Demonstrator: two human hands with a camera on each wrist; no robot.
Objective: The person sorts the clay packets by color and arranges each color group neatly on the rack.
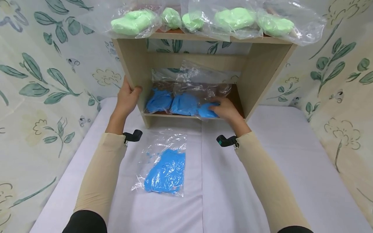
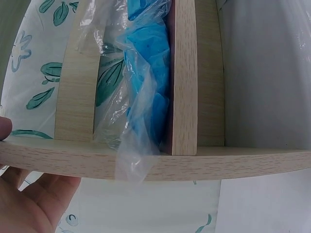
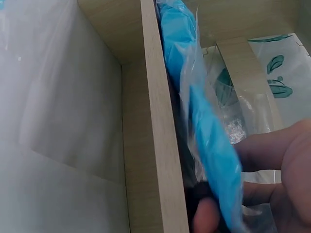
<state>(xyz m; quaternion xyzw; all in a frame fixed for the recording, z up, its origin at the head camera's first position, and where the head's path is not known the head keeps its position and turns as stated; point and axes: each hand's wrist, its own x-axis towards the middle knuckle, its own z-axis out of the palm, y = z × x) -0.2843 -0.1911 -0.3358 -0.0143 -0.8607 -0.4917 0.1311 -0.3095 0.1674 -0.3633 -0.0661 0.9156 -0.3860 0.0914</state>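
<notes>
A small wooden shelf (image 1: pixel 268 71) stands on the cloth-covered table. On its lower board, side by side, lie clear plastic bags of a soft blue material: a left bag (image 1: pixel 159 99), a middle bag (image 1: pixel 184 104) and a right bag (image 1: pixel 205 111). My left hand (image 1: pixel 127 97) grips the shelf's left side panel (image 2: pixel 87 161), thumb inside and fingers outside. At the lower board's right end, my right hand (image 1: pixel 225 110) pinches the right bag, which stands tilted up off the board in the right wrist view (image 3: pixel 214 145). Part of that hand is hidden behind the bag.
Another clear bag of blue material (image 1: pixel 166 171) lies flat on the white cloth (image 1: pixel 227 194) in front of the shelf. Several bags of light green material (image 1: pixel 132 22) line the shelf's top. Leaf-patterned sheets (image 1: pixel 43 129) hang behind and at both sides.
</notes>
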